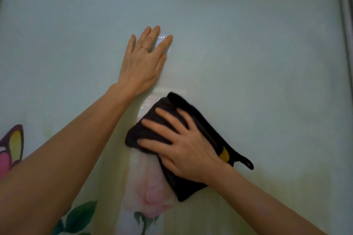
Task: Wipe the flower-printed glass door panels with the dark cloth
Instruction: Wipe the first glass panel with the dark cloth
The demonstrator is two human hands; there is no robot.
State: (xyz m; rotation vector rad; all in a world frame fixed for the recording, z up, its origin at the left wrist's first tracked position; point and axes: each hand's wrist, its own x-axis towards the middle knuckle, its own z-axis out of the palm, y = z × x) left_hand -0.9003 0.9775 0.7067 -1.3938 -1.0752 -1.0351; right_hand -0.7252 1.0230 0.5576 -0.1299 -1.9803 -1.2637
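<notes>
Both hands lie flat on the pale green flower-printed glass door panel (248, 34). Left hand (142, 61) rests bare with fingers straight; right hand (183, 145) presses the folded dark cloth (183, 187) with spread fingers.

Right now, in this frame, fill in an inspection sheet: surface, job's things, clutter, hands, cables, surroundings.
Surface: pale green glass door panel, printed with a pink rose and a butterfly at the left edge.
Job's things: dark cloth, folded, flat against the glass; yellow tag and hanging loop at its lower right.
Clutter: nothing seen.
Hands: left hand flat on the glass, fingers straight; right hand presses the cloth with spread fingers.
Cables: nothing seen.
Surroundings: door frame along the right edge.
</notes>
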